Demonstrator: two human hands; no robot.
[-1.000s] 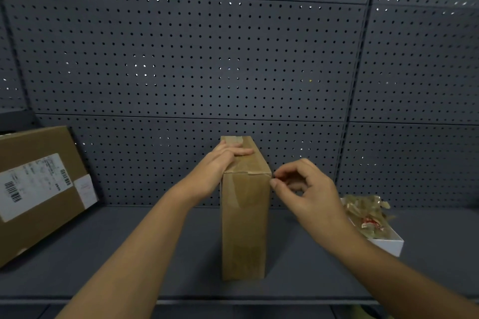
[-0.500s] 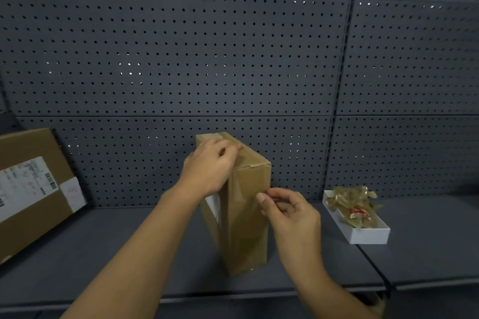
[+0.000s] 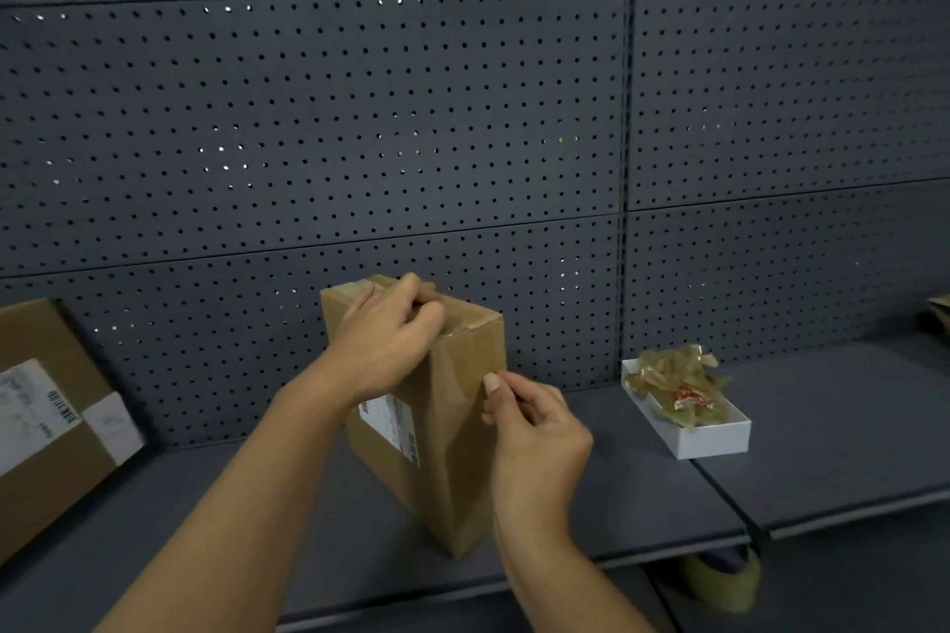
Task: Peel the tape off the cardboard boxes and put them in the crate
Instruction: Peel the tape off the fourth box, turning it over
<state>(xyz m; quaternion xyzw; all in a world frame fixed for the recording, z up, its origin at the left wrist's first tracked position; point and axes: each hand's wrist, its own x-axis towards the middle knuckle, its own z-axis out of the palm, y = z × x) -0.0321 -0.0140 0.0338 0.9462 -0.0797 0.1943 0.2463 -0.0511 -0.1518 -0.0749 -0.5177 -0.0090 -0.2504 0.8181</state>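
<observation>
Box (image 3: 452,432) upright under gripping left hand (image 3: 390,344); right hand (image 3: 534,432) fingers (image 3: 492,383) seemingly pinching tape at its edge.

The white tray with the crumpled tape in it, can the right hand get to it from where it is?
Probably yes. The white tray sits open on the shelf beside the right hand, with nothing between them. That hand is pinching at the tape on the cardboard box, so it would have to let go or pull first.

No text legible. White shipping label (image 3: 391,424) with barcode on the upright cardboard box (image 3: 452,452), centre: print blurred. Second white label (image 3: 36,414) with barcode on the larger box (image 3: 46,473) at 9 o'clock: also unreadable.
</observation>
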